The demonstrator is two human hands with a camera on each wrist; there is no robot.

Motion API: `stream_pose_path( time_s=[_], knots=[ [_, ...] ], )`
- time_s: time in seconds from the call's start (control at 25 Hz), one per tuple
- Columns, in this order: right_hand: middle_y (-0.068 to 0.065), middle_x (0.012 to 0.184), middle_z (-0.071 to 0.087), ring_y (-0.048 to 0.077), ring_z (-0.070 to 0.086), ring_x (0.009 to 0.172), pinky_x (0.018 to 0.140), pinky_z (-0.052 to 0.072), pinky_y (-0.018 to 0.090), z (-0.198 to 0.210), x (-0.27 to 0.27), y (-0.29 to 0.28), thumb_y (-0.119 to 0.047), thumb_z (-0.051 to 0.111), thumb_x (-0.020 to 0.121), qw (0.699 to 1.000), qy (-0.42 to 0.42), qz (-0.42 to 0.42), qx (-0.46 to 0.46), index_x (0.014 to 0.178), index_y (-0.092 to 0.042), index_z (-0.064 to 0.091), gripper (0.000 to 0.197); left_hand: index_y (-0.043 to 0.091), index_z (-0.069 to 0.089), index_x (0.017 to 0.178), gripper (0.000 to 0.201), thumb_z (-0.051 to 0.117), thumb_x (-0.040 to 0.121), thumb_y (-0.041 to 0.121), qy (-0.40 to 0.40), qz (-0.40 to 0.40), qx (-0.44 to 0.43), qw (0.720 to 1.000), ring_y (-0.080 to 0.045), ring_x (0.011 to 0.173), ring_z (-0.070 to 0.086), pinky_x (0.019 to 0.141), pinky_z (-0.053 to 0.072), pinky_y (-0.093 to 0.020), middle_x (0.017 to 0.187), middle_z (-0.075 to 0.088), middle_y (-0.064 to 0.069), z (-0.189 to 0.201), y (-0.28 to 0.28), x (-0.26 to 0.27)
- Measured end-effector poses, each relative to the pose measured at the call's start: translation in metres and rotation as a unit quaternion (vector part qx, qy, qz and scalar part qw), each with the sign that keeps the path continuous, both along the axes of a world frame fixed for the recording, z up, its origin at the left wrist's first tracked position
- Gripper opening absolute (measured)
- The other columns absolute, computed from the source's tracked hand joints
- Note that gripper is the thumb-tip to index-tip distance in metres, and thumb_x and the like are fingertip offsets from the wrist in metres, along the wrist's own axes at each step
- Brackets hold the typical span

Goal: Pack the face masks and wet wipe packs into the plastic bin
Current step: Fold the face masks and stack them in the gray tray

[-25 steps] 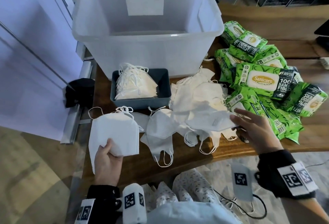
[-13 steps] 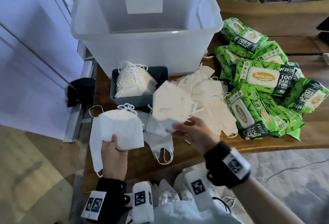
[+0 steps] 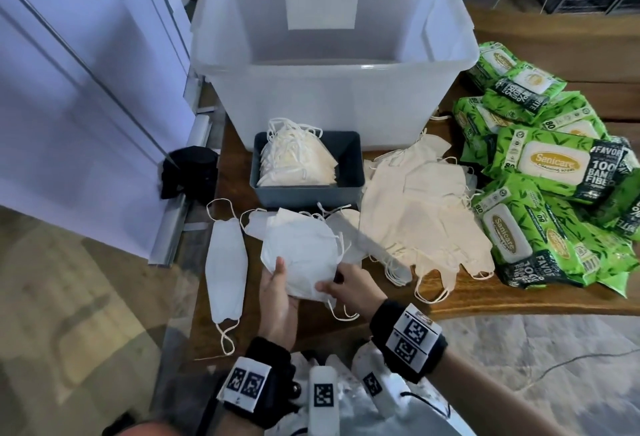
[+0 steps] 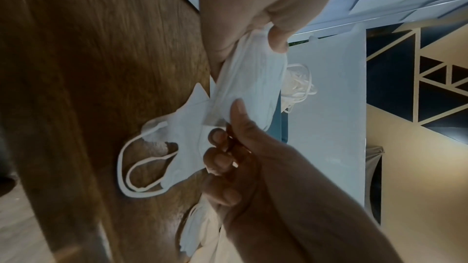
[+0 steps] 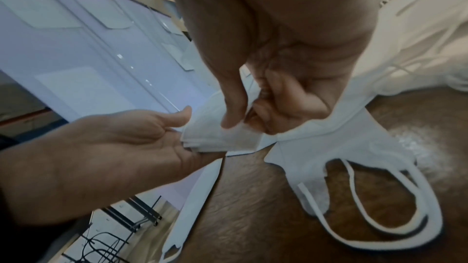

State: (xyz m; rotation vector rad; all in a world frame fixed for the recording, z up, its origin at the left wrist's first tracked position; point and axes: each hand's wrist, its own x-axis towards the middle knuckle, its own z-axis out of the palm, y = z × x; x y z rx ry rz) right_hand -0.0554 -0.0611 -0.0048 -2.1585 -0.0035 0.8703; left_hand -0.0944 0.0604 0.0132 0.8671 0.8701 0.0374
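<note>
A black object (image 3: 188, 172) is sitting far left, against the white cabinet (image 3: 69, 96). Next right, one flat mask (image 3: 227, 262) is lying on the table (image 3: 346, 326), overhanging its left edge, loops trailing.

Left hand (image 3: 277, 300) is holding a thin stack of masks (image 3: 299, 259) above the table's near edge, palm under it, thumb lying on top. Right hand (image 3: 349, 288) is pinching the same stack at its near right corner, thumb above, fingers curled beneath. In the right wrist view the stack's layered edge (image 5: 220, 139) is showing between both hands. Another mask (image 4: 177, 143) is lying on the wood just beneath them, loops spread.

Behind the hands, a grey tray (image 3: 346, 175) is holding a leaning stack of cream masks (image 3: 298, 161). Behind that, the large clear bin (image 3: 332, 89) is standing open; its floor is hidden behind the near wall.

Right of the tray, a loose heap of cream masks (image 3: 426, 213) is spreading across the table, some loops hanging over the near edge. Far right, green wipe packs (image 3: 554, 172) are lying piled on the table, touching the heap, none in the bin that can be seen.
</note>
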Motion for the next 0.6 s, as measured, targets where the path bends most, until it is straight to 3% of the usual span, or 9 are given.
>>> stream_pose_path(
  time_s=[0.16,0.36,0.44,0.52,0.6],
  knots=[
    [0.017,0.105,0.066,0.030,0.061,0.097,0.082,0.047,0.032,-0.002,0.000,0.004,-0.032,0.064,0.085,0.998,0.025,0.052,-0.014,0.109,-0.004,0.057,0.037,0.015,0.046,0.133,0.035,0.042,0.099,0.022,0.008,-0.018,0.015,1.000,-0.023,0.102,0.062,0.086,0.052,-0.040,0.115,0.063,-0.005,-0.001,-0.001,-0.001],
    [0.017,0.107,0.062,0.029,0.058,0.099,0.078,0.041,0.029,0.002,0.002,0.002,-0.028,0.063,0.087,0.997,0.024,0.067,-0.022,0.093,-0.014,0.048,0.021,0.016,0.048,0.129,0.031,0.041,0.100,0.022,-0.009,-0.021,0.010,1.000,-0.019,0.098,0.063,0.082,0.052,-0.037,0.109,0.064,-0.001,0.000,0.001,-0.003],
    [0.012,0.096,0.063,0.023,0.057,0.086,0.072,0.042,0.025,0.005,0.001,0.000,-0.026,0.063,0.087,0.998,0.026,0.056,-0.006,0.086,-0.017,0.047,0.018,0.017,0.048,0.128,0.030,0.040,0.100,0.024,-0.013,-0.021,0.008,1.000,-0.019,0.099,0.063,0.085,0.052,-0.039,0.112,0.064,-0.002,0.000,0.003,-0.003],
    [0.001,0.078,0.060,0.013,0.055,0.069,0.059,0.042,0.014,0.013,0.001,-0.004,-0.020,0.063,0.087,0.999,0.015,0.011,0.050,0.087,-0.018,0.053,0.010,0.019,0.050,0.126,0.029,0.039,0.100,0.026,-0.021,-0.021,0.001,1.000,-0.020,0.103,0.062,0.089,0.051,-0.042,0.116,0.064,-0.003,-0.001,0.006,-0.006],
    [-0.006,0.068,0.055,0.004,0.051,0.056,0.049,0.037,0.007,0.024,0.005,-0.013,-0.013,0.062,0.087,0.992,-0.037,-0.062,0.107,0.093,-0.016,0.058,0.008,0.022,0.055,0.118,0.025,0.038,0.100,0.025,-0.025,-0.026,-0.003,0.999,-0.016,0.102,0.063,0.083,0.055,-0.036,0.113,0.066,0.001,-0.003,0.011,-0.009]
  ],
)
